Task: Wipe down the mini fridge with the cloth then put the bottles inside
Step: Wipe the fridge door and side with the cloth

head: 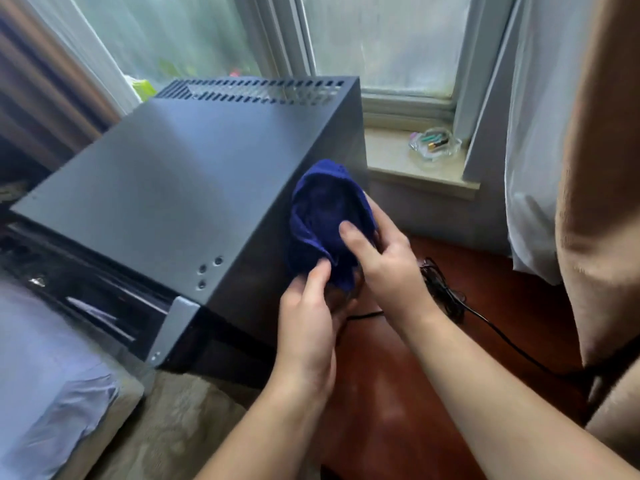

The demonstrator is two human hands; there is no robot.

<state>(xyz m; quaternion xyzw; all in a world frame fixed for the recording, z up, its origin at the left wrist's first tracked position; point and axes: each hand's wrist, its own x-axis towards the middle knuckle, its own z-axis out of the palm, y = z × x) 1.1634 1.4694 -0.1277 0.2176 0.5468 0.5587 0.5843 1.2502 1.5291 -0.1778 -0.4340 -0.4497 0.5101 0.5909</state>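
holding the dark blue cloth bunched between both hands, i have it over the right edge of the mini fridge, at 3 o'clock of its top panel. contact between cloth and panel cannot be confirmed.

left hand: thumb and fingers pinch the lower fold of the cloth, at its 6 o'clock.
right hand: thumb presses the front of the cloth and the fingers curl behind it, at its 4 o'clock.

the fridge is dark grey, with vent slots along the far edge at 12 o'clock and a silver hinge bracket on the near corner at 6 o'clock.

at 2 o'clock of the fridge, the window sill carries a glass dish with batteries in it. a black cable lies on the wooden floor, at 3 o'clock of my hands. a pale blue sheet lies at 8 o'clock of the fridge.
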